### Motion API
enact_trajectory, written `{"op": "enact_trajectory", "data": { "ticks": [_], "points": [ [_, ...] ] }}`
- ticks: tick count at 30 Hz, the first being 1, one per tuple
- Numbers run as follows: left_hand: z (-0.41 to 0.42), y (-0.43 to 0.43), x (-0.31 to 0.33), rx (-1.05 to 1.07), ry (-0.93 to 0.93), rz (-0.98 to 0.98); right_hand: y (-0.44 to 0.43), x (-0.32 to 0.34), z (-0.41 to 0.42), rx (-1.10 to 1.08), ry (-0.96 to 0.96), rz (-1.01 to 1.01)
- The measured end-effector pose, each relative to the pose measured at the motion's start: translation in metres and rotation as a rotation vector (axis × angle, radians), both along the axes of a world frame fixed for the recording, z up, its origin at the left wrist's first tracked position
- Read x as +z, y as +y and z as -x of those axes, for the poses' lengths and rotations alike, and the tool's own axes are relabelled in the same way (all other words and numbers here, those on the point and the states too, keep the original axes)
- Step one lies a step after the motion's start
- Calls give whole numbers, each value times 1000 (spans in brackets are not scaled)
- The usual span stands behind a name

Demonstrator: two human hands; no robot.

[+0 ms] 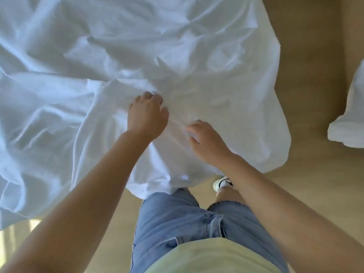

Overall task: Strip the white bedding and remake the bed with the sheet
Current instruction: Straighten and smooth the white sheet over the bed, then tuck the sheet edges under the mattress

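Your left hand (pixel 147 113) sits just left of the picture's centre, knuckles up, fingers curled down into a ridge of white cloth and gripping it. Your right hand (pixel 204 138) lies close beside it at about four o'clock, fingers bent and pinching a small fold of the same cloth; the two hands are near but not touching. Both hold the sheet (pixel 98 56), a large crumpled white spread that fills the view from seven o'clock round through twelve to three o'clock, with creases running out from your grips. Its near edge hangs loose in front of your denim shorts (pixel 177 219), and your shoe (pixel 222 183) peeps out just beside that edge at five o'clock. Whether a mattress lies under the cloth cannot be told; no bare bed shows. Tan floor (pixel 305 75) appears from two to four o'clock, and a separate white bundle (pixel 348 115) rests on it at the three o'clock edge, apart from the sheet. The likely trouble from here: the hanging edge is close to your feet, so a step forward could trap it underfoot and jerk it from your fingers or trip you. Both grips are bunched near one spot, so a pull may drag the cloth askew rather than spread it flat.
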State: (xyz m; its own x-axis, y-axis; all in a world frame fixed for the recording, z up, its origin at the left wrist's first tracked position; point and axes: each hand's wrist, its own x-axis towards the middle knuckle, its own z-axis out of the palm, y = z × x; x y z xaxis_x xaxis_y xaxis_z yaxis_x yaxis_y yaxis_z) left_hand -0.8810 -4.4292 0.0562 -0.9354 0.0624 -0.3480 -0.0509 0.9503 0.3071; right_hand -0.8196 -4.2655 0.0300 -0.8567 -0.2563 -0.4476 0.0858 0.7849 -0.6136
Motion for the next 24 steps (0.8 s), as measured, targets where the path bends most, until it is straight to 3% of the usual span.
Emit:
{"op": "enact_trajectory", "data": {
  "ticks": [3, 8, 10, 16, 24],
  "points": [
    [-31, 69, -5, -117, -99, 5, 76, -2, -53, -94, -145, -43],
    [-105, 225, -24, -468, -579, -17, 211, -8, -120, -183, -332, -54],
    [-134, 284, -32, -530, -666, 3, 269, -6, -139, -174, -411, -63],
    [-169, 405, -29, -578, -814, -4, 430, 19, -174, -357, -453, -121],
    [-79, 494, -39, -537, -651, 102, 534, 10, -141, -468, -476, -86]
  ]
}}
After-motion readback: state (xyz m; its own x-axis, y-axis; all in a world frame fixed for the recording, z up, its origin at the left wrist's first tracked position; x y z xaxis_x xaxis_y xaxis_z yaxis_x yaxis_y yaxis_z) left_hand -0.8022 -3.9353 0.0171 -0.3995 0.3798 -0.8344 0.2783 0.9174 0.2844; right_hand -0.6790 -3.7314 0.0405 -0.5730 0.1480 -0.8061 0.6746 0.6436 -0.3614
